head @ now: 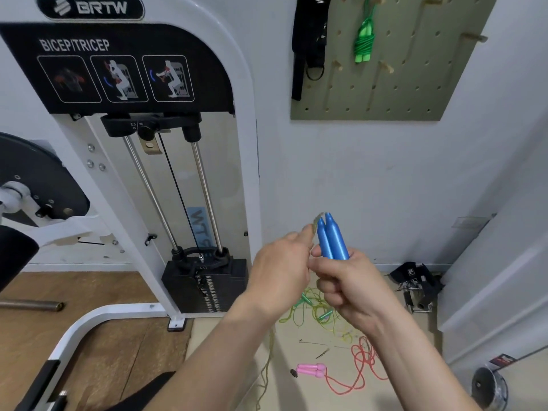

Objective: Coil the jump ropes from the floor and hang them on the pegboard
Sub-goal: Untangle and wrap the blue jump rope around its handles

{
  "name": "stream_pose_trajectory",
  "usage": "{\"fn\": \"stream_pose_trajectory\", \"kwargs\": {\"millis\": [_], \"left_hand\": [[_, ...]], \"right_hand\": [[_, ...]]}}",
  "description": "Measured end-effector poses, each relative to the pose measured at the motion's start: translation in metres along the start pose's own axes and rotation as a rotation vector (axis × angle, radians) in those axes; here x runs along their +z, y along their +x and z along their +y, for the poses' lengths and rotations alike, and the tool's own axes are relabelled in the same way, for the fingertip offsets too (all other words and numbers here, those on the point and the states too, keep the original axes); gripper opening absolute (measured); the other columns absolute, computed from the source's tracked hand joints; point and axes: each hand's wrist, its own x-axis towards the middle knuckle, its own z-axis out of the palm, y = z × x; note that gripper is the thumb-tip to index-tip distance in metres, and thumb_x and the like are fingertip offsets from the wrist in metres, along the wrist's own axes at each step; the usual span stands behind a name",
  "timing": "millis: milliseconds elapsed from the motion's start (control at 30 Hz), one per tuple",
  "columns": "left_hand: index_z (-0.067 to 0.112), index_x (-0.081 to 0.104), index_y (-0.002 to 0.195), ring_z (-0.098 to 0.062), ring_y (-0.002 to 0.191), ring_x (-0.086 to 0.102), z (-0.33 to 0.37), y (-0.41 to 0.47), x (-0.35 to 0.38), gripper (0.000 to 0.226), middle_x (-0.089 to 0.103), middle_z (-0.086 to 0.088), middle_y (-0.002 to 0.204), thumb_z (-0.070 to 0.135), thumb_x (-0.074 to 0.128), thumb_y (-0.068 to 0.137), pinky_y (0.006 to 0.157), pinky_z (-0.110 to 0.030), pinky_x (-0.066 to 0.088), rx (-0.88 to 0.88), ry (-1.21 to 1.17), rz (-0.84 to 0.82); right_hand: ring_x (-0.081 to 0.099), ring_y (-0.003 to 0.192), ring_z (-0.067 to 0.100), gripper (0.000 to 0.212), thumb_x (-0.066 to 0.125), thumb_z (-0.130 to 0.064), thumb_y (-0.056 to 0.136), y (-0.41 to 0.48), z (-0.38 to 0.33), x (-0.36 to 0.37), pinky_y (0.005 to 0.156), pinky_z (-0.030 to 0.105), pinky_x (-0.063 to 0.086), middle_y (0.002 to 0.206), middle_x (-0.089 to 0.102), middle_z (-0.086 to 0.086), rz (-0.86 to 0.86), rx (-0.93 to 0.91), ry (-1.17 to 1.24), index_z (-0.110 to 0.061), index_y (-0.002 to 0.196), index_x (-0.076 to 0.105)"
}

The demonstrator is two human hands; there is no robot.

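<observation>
My right hand (347, 286) grips the two blue handles (332, 237) of a jump rope, side by side and pointing up. My left hand (281, 268) pinches that rope's yellowish cord (314, 228) right beside the handles; the cord (267, 369) hangs down to the floor. A coiled green jump rope (364, 44) hangs on a peg of the olive pegboard (385, 93) up on the wall. On the floor lie a tangled green and yellow rope (314, 314) and a red rope (360, 369) with pink handles (311, 369).
A white bicep/tricep weight machine (142, 161) fills the left, its weight stack (204, 286) close to my left hand. Black straps (310, 46) hang at the pegboard's left edge. Metal clips and straps (415, 286) lie by the wall. A chrome object (486, 387) sits bottom right.
</observation>
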Motion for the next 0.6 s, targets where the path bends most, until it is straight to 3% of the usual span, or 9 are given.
{"fn": "stream_pose_trajectory", "kwargs": {"millis": [67,100,167,200,233,333,367,500,600], "left_hand": [[0.013,0.033,0.141,-0.031,0.093,0.061,0.009,0.002,-0.006,0.055,0.057,-0.007,0.109,0.009,0.048,0.088,0.067,-0.034,0.040,0.016,0.303,-0.131],[0.009,0.044,0.133,-0.030,0.087,0.064,0.013,0.002,-0.009,0.052,0.058,-0.008,0.104,0.010,0.056,0.083,0.061,-0.032,0.040,0.057,0.378,-0.151],[0.011,0.069,0.081,-0.019,0.048,0.059,0.018,0.002,-0.018,0.038,0.057,-0.002,0.067,0.009,0.076,0.044,0.042,-0.021,0.030,0.203,0.552,-0.108],[0.015,0.065,0.058,-0.015,0.034,0.049,0.020,0.002,-0.025,0.034,0.050,0.001,0.051,0.002,0.069,0.027,0.039,-0.017,0.020,0.262,0.561,-0.062],[0.015,0.060,0.051,-0.015,0.029,0.043,0.022,0.003,-0.029,0.031,0.046,0.002,0.046,-0.001,0.060,0.024,0.039,-0.016,0.016,0.319,0.549,-0.023],[0.008,0.061,0.084,-0.022,0.056,0.050,0.030,-0.004,-0.024,0.037,0.055,-0.007,0.071,-0.006,0.063,0.049,0.048,-0.027,0.027,0.374,0.450,-0.204],[0.005,0.058,0.091,-0.024,0.062,0.051,0.029,-0.006,-0.020,0.038,0.055,-0.009,0.075,-0.010,0.061,0.056,0.050,-0.030,0.030,0.415,0.399,-0.183],[0.006,0.042,0.109,-0.031,0.064,0.048,0.015,-0.004,-0.023,0.043,0.043,-0.005,0.071,-0.009,0.047,0.069,0.054,-0.037,0.038,0.475,0.224,-0.202],[0.016,0.032,0.103,-0.028,0.066,0.047,0.010,0.002,-0.037,0.030,0.052,-0.003,0.074,-0.003,0.045,0.083,0.057,-0.035,0.032,0.426,0.006,-0.278]], "right_hand": [[0.029,0.039,0.011,0.018,0.061,0.001,0.078,0.007,0.007,-0.003,0.041,0.021,0.026,0.059,0.039,0.001,0.164,-0.095,-0.327,-0.015,0.082,0.054],[0.033,0.042,0.013,0.016,0.063,-0.003,0.075,0.010,0.010,-0.004,0.045,0.024,0.030,0.059,0.042,-0.001,0.233,-0.149,-0.485,-0.016,0.079,0.055],[0.042,0.047,0.019,0.013,0.063,-0.009,0.073,0.013,0.013,-0.005,0.048,0.029,0.036,0.058,0.048,0.000,0.316,-0.250,-0.732,-0.017,0.075,0.053],[0.048,0.051,0.024,0.010,0.060,-0.011,0.074,0.014,0.013,-0.006,0.050,0.032,0.039,0.060,0.053,0.003,0.335,-0.285,-0.820,-0.016,0.074,0.051],[0.053,0.056,0.029,0.007,0.057,-0.011,0.076,0.014,0.012,-0.007,0.051,0.034,0.042,0.063,0.056,0.007,0.346,-0.314,-0.895,-0.014,0.075,0.050],[0.056,0.065,0.035,0.009,0.047,-0.005,0.079,0.018,0.009,-0.011,0.052,0.037,0.036,0.067,0.058,0.006,0.350,-0.348,-1.125,-0.014,0.080,0.047],[0.053,0.066,0.034,0.012,0.046,-0.004,0.079,0.018,0.007,-0.013,0.053,0.036,0.033,0.067,0.057,0.004,0.346,-0.361,-1.214,-0.016,0.082,0.044],[0.060,0.080,0.036,0.011,0.049,-0.019,0.086,0.012,0.001,-0.012,0.059,0.033,0.035,0.082,0.065,0.008,0.236,-0.406,-1.459,-0.020,0.097,0.050],[0.061,0.090,0.037,0.021,0.055,-0.042,0.090,0.003,-0.005,-0.007,0.063,0.033,0.038,0.095,0.066,0.012,0.148,-0.423,-1.530,-0.022,0.098,0.052]]}}
